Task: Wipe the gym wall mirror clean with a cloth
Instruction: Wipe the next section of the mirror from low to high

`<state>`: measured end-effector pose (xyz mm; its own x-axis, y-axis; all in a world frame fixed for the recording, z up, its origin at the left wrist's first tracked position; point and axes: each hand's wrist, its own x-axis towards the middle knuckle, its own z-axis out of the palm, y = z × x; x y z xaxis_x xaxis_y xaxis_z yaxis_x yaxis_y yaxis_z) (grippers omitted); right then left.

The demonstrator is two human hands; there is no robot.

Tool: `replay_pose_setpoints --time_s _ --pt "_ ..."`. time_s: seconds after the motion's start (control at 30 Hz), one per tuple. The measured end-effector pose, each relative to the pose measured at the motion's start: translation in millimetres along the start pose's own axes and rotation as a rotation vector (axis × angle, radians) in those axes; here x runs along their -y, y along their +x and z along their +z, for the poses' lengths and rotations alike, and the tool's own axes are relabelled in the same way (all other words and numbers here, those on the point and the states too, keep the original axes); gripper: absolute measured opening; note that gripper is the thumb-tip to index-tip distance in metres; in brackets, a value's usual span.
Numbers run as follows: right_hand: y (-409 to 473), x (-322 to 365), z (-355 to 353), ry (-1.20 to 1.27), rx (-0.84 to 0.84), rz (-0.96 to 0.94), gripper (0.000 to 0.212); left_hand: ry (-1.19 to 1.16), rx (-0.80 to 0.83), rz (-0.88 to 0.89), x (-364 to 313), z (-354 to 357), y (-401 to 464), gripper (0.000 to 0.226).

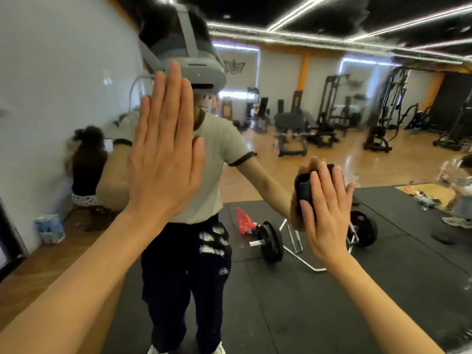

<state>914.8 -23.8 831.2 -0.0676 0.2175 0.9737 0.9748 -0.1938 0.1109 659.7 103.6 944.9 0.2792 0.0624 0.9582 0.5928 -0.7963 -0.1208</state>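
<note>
The wall mirror (pixel 319 154) fills the whole view and reflects the gym behind me. My left hand (pixel 163 154) lies flat against the glass at head height, fingers straight and together. My right hand (pixel 324 208) presses a dark bunched cloth (pixel 306 185) onto the mirror lower and to the right, fingers straight over it. The cloth shows above and left of my fingers. White smear marks (pixel 213 242) sit on the glass between my arms.
The mirror reflects me in a headset, a barbell with plates (pixel 270 241) and a red bag (pixel 244 221) on black floor mats, weight machines (pixel 380 118) at the back, one person crouching at the left and another at the right edge.
</note>
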Motion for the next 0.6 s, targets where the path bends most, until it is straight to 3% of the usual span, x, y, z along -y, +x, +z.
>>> replay_pose_setpoints --time_s 0.1,0.27,0.37,0.5,0.6 --pt "41.7 -17.6 -7.9 -0.007 -0.005 -0.112 0.047 -0.066 0.024 -0.015 -2.7 -3.8 -2.7 0.063" --pt "141.0 -18.2 -15.3 0.101 -0.177 0.037 0.051 -0.113 0.043 -0.057 -14.2 -1.3 -40.1 0.063" --pt "130.7 -12.8 -7.4 0.162 -0.242 0.04 0.048 -0.128 0.047 -0.181 -9.7 4.0 -66.7 0.064" --pt "10.3 -16.5 4.3 0.074 -0.019 -0.274 0.043 -0.099 0.055 -0.248 1.9 19.5 -92.7 0.07" --pt "-41.1 -34.1 3.8 -0.072 0.111 -0.526 0.051 -0.086 0.084 -0.227 8.6 23.4 -103.1 0.069"
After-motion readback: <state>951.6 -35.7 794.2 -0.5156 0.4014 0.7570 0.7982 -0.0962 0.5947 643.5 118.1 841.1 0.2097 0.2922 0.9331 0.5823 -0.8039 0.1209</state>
